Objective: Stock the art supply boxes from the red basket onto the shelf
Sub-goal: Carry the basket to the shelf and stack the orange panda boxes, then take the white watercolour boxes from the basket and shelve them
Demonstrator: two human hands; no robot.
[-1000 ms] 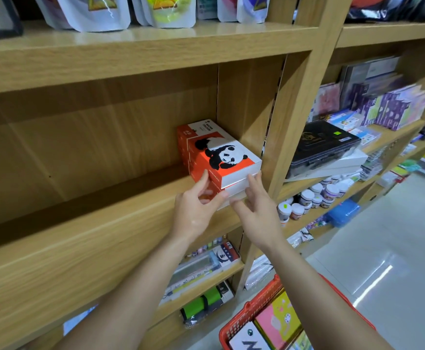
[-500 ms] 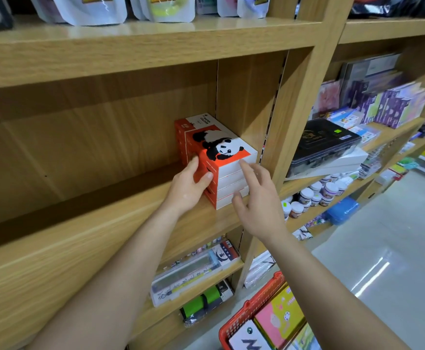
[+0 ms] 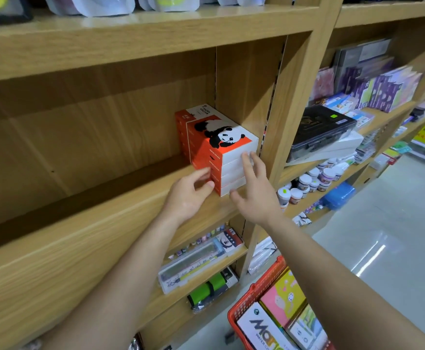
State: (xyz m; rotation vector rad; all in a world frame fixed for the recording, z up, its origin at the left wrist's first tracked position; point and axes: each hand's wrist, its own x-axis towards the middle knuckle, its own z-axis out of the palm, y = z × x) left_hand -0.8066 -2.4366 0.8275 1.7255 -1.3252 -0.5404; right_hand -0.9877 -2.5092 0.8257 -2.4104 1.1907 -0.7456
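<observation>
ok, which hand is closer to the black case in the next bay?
Right. The right hand is at the white front of the panda box stack, across the upright from the black case; the left hand is farther left, at its orange side.

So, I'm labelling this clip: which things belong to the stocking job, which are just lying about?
Job: stack of panda watercolour boxes, red basket, wooden shelf, left hand, right hand.
Lying about: black case, paint jars, blue box, purple packs.

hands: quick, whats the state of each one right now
left hand: open, touching the orange side of the stack of panda watercolour boxes
right hand: open, touching the stack's white front
</observation>
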